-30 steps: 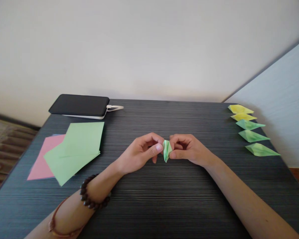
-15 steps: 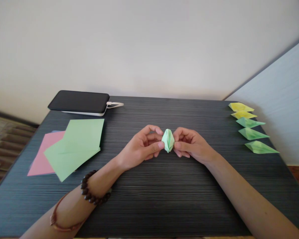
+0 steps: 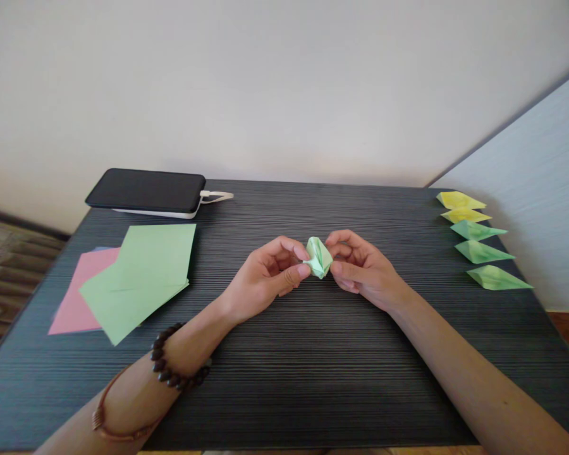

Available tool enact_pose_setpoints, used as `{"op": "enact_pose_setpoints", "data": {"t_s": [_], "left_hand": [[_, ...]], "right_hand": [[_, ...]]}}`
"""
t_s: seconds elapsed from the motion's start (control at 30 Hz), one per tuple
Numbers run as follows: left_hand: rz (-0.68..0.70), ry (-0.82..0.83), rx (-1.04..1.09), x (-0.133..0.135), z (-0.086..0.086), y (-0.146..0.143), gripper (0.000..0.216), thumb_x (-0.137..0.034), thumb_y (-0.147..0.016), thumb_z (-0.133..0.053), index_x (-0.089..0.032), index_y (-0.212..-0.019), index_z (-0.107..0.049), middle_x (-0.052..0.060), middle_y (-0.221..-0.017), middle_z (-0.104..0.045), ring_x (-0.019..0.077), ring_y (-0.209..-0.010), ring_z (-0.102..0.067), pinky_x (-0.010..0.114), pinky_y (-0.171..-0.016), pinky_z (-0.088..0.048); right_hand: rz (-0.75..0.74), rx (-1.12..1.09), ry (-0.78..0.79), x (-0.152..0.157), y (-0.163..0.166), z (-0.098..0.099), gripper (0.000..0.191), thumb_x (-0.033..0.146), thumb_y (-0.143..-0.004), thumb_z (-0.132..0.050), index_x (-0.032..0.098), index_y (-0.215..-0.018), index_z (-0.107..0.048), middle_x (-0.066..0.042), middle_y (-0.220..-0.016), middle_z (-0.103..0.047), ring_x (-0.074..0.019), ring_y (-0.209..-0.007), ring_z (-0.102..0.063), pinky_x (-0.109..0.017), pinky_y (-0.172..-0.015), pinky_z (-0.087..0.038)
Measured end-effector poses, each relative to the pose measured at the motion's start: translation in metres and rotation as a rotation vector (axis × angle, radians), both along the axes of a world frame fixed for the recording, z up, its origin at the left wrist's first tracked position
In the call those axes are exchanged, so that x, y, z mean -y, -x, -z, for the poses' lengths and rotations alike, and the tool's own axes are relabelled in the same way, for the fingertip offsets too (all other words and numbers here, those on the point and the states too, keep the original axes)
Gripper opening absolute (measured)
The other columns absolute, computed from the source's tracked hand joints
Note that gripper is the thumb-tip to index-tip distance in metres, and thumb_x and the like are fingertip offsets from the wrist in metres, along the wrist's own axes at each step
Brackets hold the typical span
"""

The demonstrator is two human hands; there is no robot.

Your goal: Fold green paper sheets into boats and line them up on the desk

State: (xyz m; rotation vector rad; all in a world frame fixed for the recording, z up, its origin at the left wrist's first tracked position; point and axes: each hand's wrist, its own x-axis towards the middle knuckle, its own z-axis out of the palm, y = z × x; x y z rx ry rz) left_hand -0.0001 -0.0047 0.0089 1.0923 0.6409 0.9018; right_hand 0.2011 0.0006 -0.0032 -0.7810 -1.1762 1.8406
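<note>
Left hand (image 3: 265,275) and right hand (image 3: 360,268) each pinched small pale-green folded paper piece (image 3: 319,256) between thumb and fingertips at frame centre, just above dark ribbed tabletop (image 3: 284,379). Piece had been narrow and flat a second before, then puffed open and tilted, so shaping seemed under way. Farther off lay light-green square sheets (image 3: 142,278) at left and row of folded yellow and green paper points (image 3: 478,251) at upper right.

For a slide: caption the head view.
Left hand and right hand pinch a green folded paper piece over the dark table.

Head-worn camera: faces forward-down, close above table (image 3: 313,379).
</note>
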Motion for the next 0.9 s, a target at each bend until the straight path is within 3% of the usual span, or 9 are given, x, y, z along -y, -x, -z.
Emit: {"op": "enact_pose_setpoints", "data": {"t_s": [0.17, 0.3, 0.47, 0.6, 0.9], "left_hand": [[-0.091, -0.040, -0.007, -0.001, 0.003, 0.000, 0.025, -0.013, -0.069, -0.076, -0.018, -0.085, -0.057, -0.002, -0.083, -0.059, 0.0078, -0.073, -0.054, 0.019, -0.066, -0.043], [-0.155, -0.060, -0.108, -0.001, 0.006, 0.001, 0.023, -0.016, -0.071, -0.075, -0.018, -0.091, -0.063, -0.001, -0.083, -0.064, 0.0098, -0.075, -0.057, 0.022, -0.068, -0.045], [-0.259, -0.124, -0.233, 0.002, 0.003, 0.001, 0.024, -0.022, -0.072, -0.075, -0.020, -0.095, -0.070, 0.002, -0.089, -0.069, 0.0132, -0.077, -0.061, 0.025, -0.074, -0.048], [-0.347, -0.129, -0.257, 0.004, 0.001, -0.001, 0.021, -0.023, -0.072, -0.075, -0.021, -0.092, -0.073, 0.001, -0.088, -0.072, 0.0135, -0.078, -0.062, 0.025, -0.076, -0.049], [-0.154, 0.020, -0.011, 0.000, 0.009, 0.001, 0.029, -0.015, -0.070, -0.076, -0.023, -0.098, -0.070, 0.001, -0.094, -0.070, 0.0112, -0.081, -0.061, 0.022, -0.074, -0.047]], "right_hand": [[0.066, -0.017, -0.006, 0.002, 0.003, 0.000, 0.030, 0.021, -0.077, -0.069, 0.029, -0.102, -0.054, 0.006, -0.085, -0.059, -0.0019, -0.044, -0.034, -0.017, -0.036, -0.028], [0.062, 0.038, -0.123, 0.004, 0.004, 0.003, 0.030, 0.020, -0.077, -0.069, 0.030, -0.104, -0.060, 0.004, -0.089, -0.059, -0.0022, -0.046, -0.039, -0.018, -0.038, -0.029], [0.173, 0.182, -0.197, 0.008, 0.007, 0.007, 0.025, 0.019, -0.076, -0.071, 0.028, -0.098, -0.066, 0.006, -0.059, -0.054, -0.0049, -0.042, -0.040, -0.020, -0.037, -0.030], [0.281, 0.185, -0.181, 0.009, 0.011, 0.008, 0.020, 0.019, -0.075, -0.071, 0.027, -0.094, -0.069, 0.007, -0.051, -0.050, -0.0048, -0.039, -0.038, -0.019, -0.035, -0.028], [0.208, 0.101, -0.115, 0.008, 0.011, 0.007, 0.022, 0.017, -0.073, -0.073, 0.026, -0.092, -0.069, 0.005, -0.070, -0.063, -0.0017, -0.041, -0.040, -0.016, -0.034, -0.029]]}}
